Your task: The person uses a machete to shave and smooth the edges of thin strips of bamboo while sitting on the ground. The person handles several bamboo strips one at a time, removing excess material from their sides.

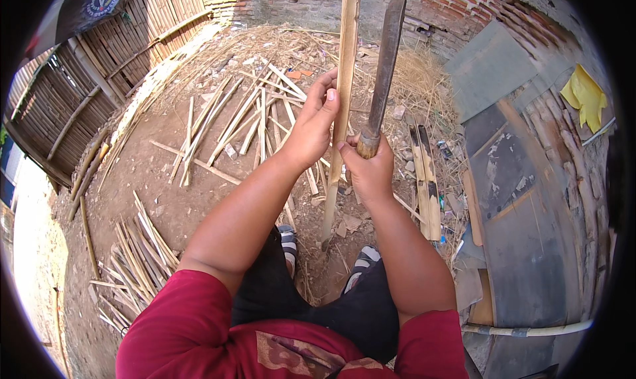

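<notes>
Over brown dirt (132,180), left grip (314,126) holds a long pale bamboo strip (344,88), right grip (369,169) a dark-bladed machete (387,64)

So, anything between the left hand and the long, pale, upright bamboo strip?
Nothing visible: the bare left hand appears to meet the long, pale bamboo strip at its left edge. The dark-bladed, wooden-handled machete, in the right hand, is right of the strip, not between.

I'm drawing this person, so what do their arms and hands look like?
Short, plain dark-red sleeves end near the elbows, leaving the forearms bare. The left hand and right hand wear no gloves; no watch or ring shows.
</notes>
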Demonstrator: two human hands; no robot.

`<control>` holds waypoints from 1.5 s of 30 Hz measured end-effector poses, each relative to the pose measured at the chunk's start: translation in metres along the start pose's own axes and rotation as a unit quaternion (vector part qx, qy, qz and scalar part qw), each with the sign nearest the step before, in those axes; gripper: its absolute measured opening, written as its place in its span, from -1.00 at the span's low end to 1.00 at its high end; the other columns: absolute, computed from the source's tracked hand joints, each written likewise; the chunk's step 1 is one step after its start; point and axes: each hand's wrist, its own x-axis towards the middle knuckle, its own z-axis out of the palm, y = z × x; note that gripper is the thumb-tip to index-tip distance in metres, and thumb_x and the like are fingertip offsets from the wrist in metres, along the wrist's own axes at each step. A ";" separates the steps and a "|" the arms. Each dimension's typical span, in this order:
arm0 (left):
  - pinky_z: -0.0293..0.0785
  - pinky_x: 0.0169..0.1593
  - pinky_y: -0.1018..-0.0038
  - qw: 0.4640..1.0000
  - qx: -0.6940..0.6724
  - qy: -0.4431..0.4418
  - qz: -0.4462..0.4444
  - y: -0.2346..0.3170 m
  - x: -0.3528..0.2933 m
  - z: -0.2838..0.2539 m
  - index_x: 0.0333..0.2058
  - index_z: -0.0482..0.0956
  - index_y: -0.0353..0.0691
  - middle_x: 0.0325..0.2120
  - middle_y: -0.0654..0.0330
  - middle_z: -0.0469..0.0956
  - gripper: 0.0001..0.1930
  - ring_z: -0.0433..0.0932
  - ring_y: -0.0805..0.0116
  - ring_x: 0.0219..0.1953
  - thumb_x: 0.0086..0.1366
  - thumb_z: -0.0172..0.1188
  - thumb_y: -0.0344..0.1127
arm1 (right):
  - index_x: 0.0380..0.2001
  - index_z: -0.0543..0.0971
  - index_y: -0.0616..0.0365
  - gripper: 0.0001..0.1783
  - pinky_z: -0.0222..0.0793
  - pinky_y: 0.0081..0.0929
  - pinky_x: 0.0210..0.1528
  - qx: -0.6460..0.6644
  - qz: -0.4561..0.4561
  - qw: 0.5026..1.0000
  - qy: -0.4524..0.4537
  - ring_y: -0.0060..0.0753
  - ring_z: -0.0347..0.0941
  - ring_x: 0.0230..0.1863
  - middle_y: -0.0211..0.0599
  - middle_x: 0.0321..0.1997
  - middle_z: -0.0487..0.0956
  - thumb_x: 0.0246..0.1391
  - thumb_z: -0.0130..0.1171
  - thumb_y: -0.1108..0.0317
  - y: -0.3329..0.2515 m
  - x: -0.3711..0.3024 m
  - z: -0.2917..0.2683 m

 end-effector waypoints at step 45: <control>0.48 -0.30 0.08 0.817 0.553 -0.067 -0.152 -0.022 -0.078 -0.095 -0.46 0.52 -0.35 -0.58 -0.12 0.56 -0.46 0.59 -0.14 -0.46 0.33 0.27 0.13 | -0.23 0.50 0.03 -0.66 0.48 -0.02 -0.26 -0.575 -0.214 0.788 -0.049 0.07 0.59 -0.29 -0.22 -0.35 0.61 -0.09 0.40 0.34 -0.003 -0.002 -0.091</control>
